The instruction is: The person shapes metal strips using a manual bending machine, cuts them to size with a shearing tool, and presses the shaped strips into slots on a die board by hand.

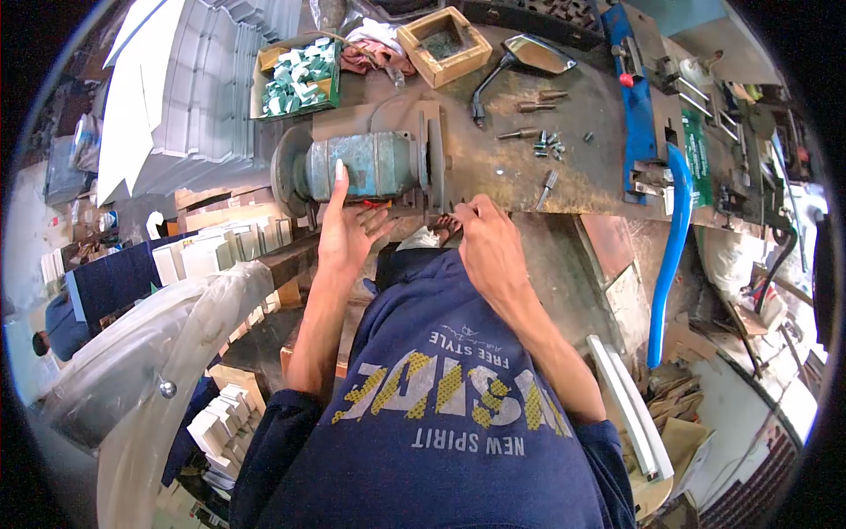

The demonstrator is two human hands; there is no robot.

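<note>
A worn blue-grey bench grinder sits at the bench's front edge, with a wheel at each end. My left hand is open in front of its body, thumb up and fingers spread, with nothing in the palm. The thumb overlaps the motor casing in this view. My right hand is closed in a pinch just in front of the right wheel. A small dark tip shows at its fingertips; I cannot tell what it is.
Several metal bits and a mirror lie on the bench. Behind the grinder are a box of green-white pieces and a wooden box. A blue hose hangs at right. Stacked white sheets stand at left.
</note>
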